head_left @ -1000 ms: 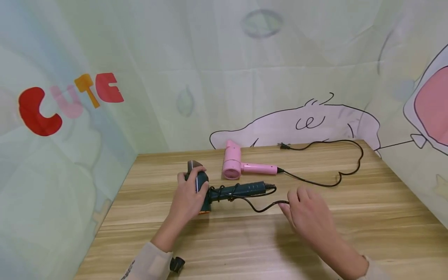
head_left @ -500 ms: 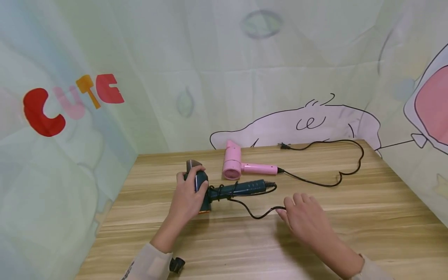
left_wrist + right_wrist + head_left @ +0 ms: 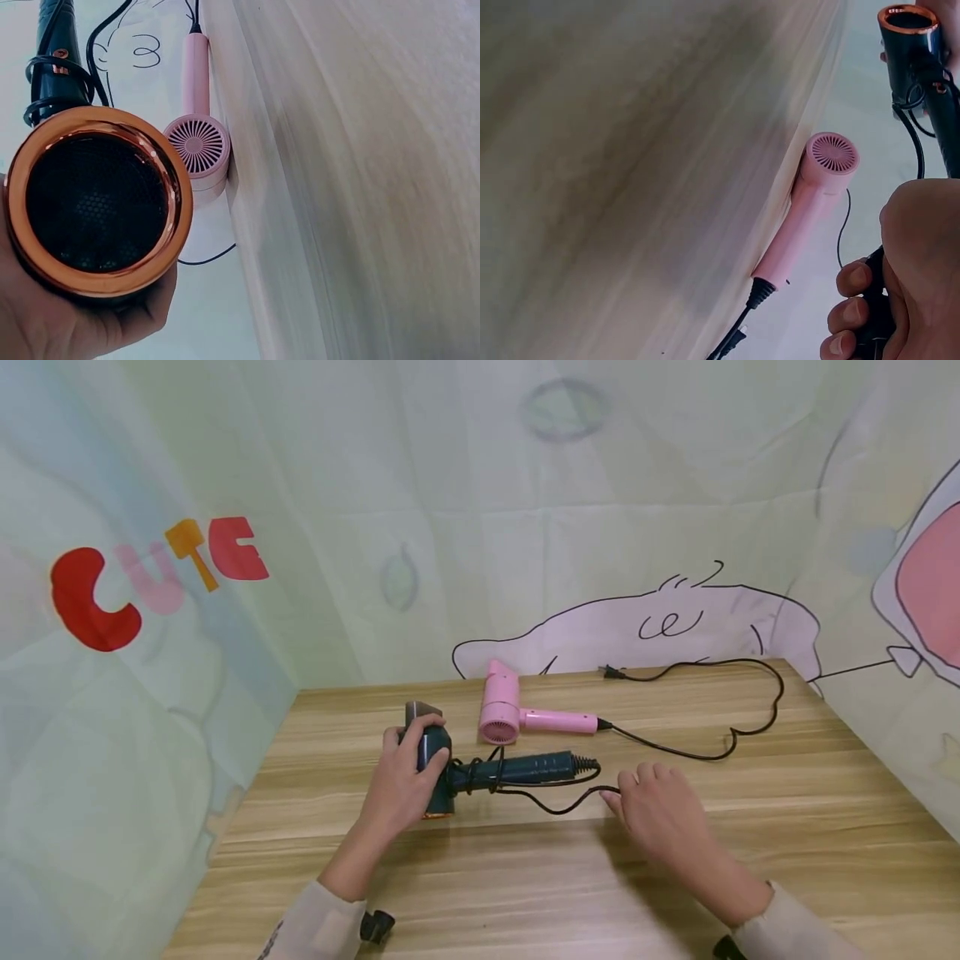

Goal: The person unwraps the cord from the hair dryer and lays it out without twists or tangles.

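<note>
My left hand [image 3: 401, 777] grips the barrel of a dark teal hair dryer [image 3: 532, 768], whose handle points right. A copper ring [image 3: 180, 202] rims the dryer's round rear grille in the left wrist view. Several turns of black cord [image 3: 555, 812] wrap the handle near the barrel, and a slack length runs on to the right. My right hand [image 3: 667, 814] pinches that length between thumb and fingers. In the right wrist view, its fingers [image 3: 849, 313] curl round a black piece [image 3: 877, 322] on the cord, partly hidden by the palm.
Behind the teal dryer lies a pink hair dryer [image 3: 558, 721] on the wooden table [image 3: 525, 877]. Its black cord [image 3: 776, 693] loops right and back to a two-pin plug [image 3: 612, 672]. A printed cloth [image 3: 360, 593] hangs along the table's back and left.
My right hand dips slightly toward me, then rises again with the cord, and the slack length shifts with it. The left hand keeps its grip on the teal hair dryer almost in place.
</note>
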`<state>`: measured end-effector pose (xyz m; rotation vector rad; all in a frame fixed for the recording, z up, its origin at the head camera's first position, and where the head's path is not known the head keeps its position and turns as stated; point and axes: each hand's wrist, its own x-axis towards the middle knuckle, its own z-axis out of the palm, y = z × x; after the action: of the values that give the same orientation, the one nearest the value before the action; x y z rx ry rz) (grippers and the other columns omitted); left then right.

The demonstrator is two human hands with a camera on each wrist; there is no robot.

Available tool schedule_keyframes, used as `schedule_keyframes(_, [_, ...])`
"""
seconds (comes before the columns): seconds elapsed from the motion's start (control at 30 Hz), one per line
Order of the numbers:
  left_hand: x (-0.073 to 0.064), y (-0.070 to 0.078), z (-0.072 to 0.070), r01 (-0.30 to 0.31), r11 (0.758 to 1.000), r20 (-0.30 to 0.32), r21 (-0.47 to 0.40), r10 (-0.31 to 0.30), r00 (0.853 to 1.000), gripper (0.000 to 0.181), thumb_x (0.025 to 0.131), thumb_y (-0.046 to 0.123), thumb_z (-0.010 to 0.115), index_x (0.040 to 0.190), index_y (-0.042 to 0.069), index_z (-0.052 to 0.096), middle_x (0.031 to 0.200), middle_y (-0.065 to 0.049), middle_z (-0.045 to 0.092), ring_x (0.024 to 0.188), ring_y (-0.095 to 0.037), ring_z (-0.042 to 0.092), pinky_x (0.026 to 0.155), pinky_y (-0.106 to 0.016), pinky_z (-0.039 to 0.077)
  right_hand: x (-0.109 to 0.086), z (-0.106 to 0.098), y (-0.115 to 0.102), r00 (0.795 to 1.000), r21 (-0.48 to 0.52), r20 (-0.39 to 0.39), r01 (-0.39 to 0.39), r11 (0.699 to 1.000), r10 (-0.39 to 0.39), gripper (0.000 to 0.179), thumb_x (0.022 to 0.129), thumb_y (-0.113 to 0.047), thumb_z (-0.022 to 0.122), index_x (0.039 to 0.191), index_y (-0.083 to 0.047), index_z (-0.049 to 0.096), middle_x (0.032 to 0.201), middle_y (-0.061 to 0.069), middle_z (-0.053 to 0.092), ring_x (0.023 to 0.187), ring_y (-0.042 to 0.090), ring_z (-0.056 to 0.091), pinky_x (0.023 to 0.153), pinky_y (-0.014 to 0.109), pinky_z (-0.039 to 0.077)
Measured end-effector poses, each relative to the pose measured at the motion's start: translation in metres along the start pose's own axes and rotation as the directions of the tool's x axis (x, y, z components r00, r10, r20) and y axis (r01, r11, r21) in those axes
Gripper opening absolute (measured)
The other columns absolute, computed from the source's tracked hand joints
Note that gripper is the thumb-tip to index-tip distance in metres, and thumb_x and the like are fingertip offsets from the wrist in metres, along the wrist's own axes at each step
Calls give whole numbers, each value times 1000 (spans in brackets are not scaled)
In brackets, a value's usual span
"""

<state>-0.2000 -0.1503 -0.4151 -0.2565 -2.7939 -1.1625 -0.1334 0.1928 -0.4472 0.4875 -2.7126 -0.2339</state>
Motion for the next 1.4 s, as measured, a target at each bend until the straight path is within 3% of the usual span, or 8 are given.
schedule_keyframes(0.27, [-1,-1,0,-41,999,6,0,41,999,42,102,36,57,142,34,47,139,-21,39,109,-41,58,84,-57,55,7,3,5,998,29,45,-52,998,50,43,104,-39,52,76,-6,46,68,6,37,63,24,38,61,38,39])
schedule_keyframes(0.57, [-3,-1,-1,-66,998,12,6,66,998,43,102,37,57,143,31,48,137,-21,41,104,-40,59,78,-53,57,14,10,8,994,50,-100,-47,998,52,48,101,-36,56,69,-4,42,64,7,37,60,25,41,58,38,40])
schedule_keyframes(0.8, [-6,-6,-4,-85,996,18,13,85,996,40,102,36,58,140,34,49,135,-21,41,101,-39,60,75,-50,57,21,12,9,994,85,-75,-68,994,75,46,102,-35,56,70,-5,42,64,7,39,60,26,43,58,39,41])
schedule_keyframes(1.07, [-12,-13,-5,-93,994,33,55,91,995,39,102,37,58,140,36,48,134,-20,42,100,-39,61,75,-49,57,35,6,11,994,94,-43,-98,991,103,50,104,-36,55,66,-9,38,61,5,34,53,22,34,48,33,30])
schedule_keyframes(1.27, [-17,-20,-3,-82,994,45,74,79,996,39,102,37,58,139,36,48,133,-20,42,101,-39,60,74,-48,57,44,-3,7,992,136,23,-126,983,124,51,107,-38,46,66,-9,40,63,6,37,56,23,36,51,34,32])
schedule_keyframes(1.4, [-19,-22,-2,-76,993,46,89,72,996,39,102,37,57,140,35,48,135,-20,41,102,-39,60,74,-48,56,49,-10,4,990,158,26,-142,977,140,51,108,-38,42,68,-8,39,64,7,37,57,23,36,53,32,31])
